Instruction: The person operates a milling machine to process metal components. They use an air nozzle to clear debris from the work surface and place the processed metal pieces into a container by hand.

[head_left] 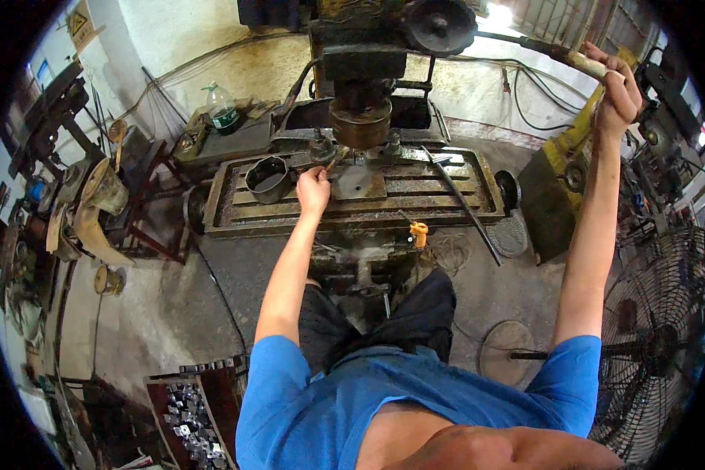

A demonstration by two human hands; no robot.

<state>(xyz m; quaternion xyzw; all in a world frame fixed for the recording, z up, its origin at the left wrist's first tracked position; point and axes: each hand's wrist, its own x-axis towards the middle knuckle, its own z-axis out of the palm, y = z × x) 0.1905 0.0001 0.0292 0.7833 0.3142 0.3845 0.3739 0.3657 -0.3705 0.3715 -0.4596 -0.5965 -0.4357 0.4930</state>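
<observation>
Your right hand (pixel 617 90) grips the drill press (pixel 362 86) feed lever (pixel 556 55); your left hand (pixel 314 188) pinches a small workpiece (pixel 335 160) beneath its spindle.

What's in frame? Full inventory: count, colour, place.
Drill press: 1, dark, top centre.
Slotted work table: 1, grimy grey, centre.
Metal ring: 1, dark, table left.
Feed lever: 1, dark with pale grip, upper right.
Plastic bottle: 1, clear, green label, upper left.
Floor fan: 1, black, lower right.
Tray of small metal parts: 1, silvery, lower left.
Left hand: by the flat plate under the spindle.
Right hand: gripping the lever.
</observation>
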